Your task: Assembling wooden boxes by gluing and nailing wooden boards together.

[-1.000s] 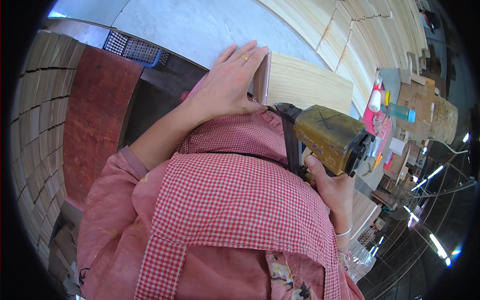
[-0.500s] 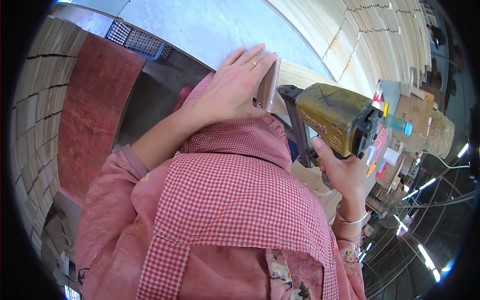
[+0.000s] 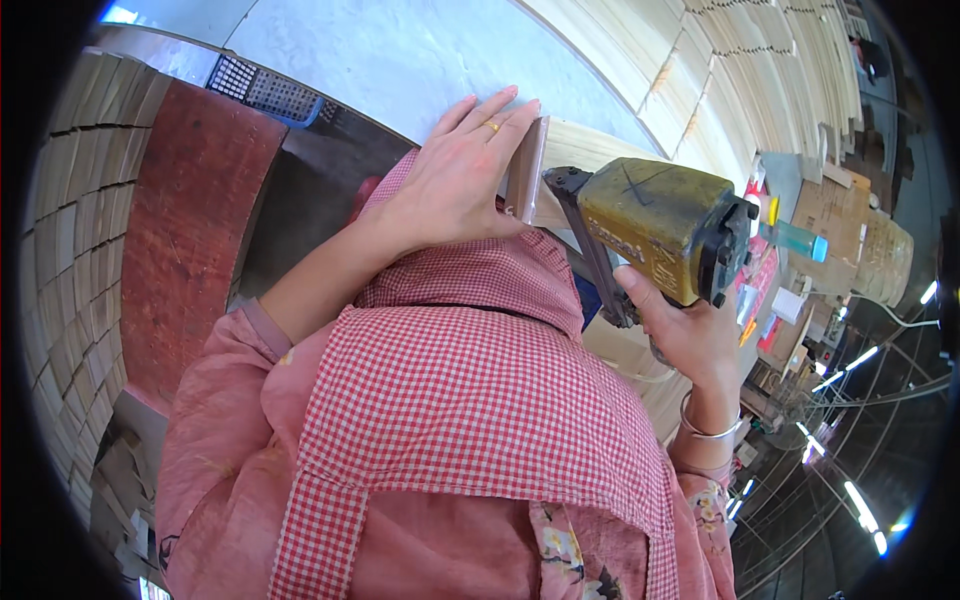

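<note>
My right hand (image 3: 688,328) is closed round the handle of a worn, olive-yellow nail gun (image 3: 655,225), its thumb lying along the near side. The gun's dark nose points left, beside the corner of a pale wooden piece (image 3: 590,150) on the table. At that corner stands a thin wooden board (image 3: 526,170) on edge. My left hand (image 3: 460,175), with a ring on one finger, grips this board from the left, fingers on the far part and thumb on the near end. The underside of the fingers is hidden. Whether the nose touches the wood I cannot tell.
The pale blue tabletop (image 3: 400,60) stretches ahead. Stacks of light wooden strips (image 3: 740,90) fill its far right. A red-brown board (image 3: 195,220) and more stacked wood (image 3: 75,240) are on the left, near a blue-rimmed basket (image 3: 270,92). Cardboard boxes (image 3: 840,220) stand right.
The view has shifted slightly. My right hand and the nail gun have moved a little left, with the gun tilted slightly differently. My left hand keeps its grip on the board.
</note>
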`<state>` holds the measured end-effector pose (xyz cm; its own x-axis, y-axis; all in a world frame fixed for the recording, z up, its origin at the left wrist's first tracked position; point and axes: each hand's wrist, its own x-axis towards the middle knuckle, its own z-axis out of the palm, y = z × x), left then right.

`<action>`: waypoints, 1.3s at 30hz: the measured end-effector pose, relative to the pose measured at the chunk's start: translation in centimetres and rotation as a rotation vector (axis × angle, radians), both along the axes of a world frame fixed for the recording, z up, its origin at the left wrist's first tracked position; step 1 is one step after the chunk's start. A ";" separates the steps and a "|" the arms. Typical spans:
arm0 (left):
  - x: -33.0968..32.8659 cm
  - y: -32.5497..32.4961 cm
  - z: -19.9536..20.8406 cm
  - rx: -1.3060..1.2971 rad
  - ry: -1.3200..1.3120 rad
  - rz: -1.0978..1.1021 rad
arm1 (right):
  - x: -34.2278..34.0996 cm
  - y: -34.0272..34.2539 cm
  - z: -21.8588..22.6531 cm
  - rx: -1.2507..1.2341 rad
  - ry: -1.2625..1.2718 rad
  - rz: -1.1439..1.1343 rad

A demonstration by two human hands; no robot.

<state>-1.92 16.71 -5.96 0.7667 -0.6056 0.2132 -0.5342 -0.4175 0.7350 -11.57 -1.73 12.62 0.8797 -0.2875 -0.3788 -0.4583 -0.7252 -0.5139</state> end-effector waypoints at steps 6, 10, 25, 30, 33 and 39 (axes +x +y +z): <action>0.3 0.3 0.6 -0.051 0.003 -0.014 | -2.6 -2.1 1.5 -0.113 -0.229 -0.371; 1.0 3.3 5.2 -0.074 0.517 0.025 | -5.4 -9.2 2.2 -0.237 -0.151 -0.648; 9.2 1.9 6.2 0.222 0.751 0.182 | -19.1 -34.0 -17.6 -0.804 0.081 -0.657; 9.0 2.8 3.7 0.025 0.756 0.268 | -15.8 -32.6 -16.9 -1.068 -0.139 -0.567; 8.0 1.6 4.0 0.045 0.722 0.251 | -15.7 -29.5 -16.6 -1.081 -0.225 -0.653; 6.6 1.1 5.2 -0.020 0.840 0.268 | -17.7 -29.8 -17.1 -0.904 -0.138 -0.781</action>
